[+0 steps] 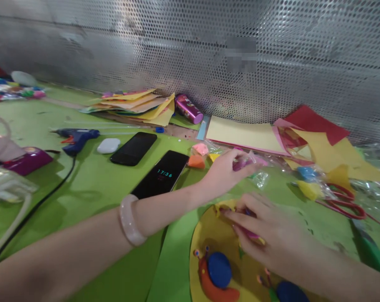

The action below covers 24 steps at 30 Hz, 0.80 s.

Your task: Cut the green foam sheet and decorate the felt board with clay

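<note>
My left hand (223,173) reaches forward across the green table (92,184), its fingers closed on a lump of purple clay in a clear plastic wrap (243,162). A pale bangle (130,220) sits on that forearm. My right hand (265,233) rests on a round yellow plate (209,235), fingers pressed on a small pink and purple clay piece (251,233). On the plate lies an orange clay snail with a blue shell (217,272); a second blue shell (289,291) shows at the bottom edge.
Two dark phones (160,174) (134,148) lie left of my left arm, one showing 17:36. A blue glue gun (76,137) with its black cord, a white case (108,145), coloured paper stacks (139,105), a purple can (187,109), red scissors (345,203) and wrapped clay lumps (306,184) surround them.
</note>
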### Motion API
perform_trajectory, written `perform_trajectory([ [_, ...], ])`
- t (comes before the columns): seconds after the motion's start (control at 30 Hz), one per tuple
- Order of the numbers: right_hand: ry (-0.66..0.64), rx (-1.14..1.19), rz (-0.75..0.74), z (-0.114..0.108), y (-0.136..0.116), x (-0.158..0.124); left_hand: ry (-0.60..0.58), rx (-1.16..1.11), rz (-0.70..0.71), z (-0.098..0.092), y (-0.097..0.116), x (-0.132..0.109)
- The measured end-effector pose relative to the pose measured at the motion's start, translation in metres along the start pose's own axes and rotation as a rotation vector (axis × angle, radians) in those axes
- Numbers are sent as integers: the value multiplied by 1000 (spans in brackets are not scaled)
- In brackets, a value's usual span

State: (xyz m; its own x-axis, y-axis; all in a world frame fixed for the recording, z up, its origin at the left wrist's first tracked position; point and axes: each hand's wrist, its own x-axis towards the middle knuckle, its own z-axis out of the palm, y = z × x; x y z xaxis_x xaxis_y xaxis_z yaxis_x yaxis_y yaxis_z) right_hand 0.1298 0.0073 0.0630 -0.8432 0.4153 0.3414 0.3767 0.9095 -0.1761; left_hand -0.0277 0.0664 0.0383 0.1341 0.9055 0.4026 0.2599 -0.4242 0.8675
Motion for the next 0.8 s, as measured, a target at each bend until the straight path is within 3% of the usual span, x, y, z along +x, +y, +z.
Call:
perform_trajectory([
  [0.27, -53, -146, -25, 7, -3, 8, -35, -10, 6, -1, 0, -1],
  [0.43, -129, -95, 0, 8, -7, 11, -42, -11, 20, 0, -3, 0],
  [0.8, -122, -38, 31, 10, -7, 10, -33, -7, 61, -1, 0, 0],
])
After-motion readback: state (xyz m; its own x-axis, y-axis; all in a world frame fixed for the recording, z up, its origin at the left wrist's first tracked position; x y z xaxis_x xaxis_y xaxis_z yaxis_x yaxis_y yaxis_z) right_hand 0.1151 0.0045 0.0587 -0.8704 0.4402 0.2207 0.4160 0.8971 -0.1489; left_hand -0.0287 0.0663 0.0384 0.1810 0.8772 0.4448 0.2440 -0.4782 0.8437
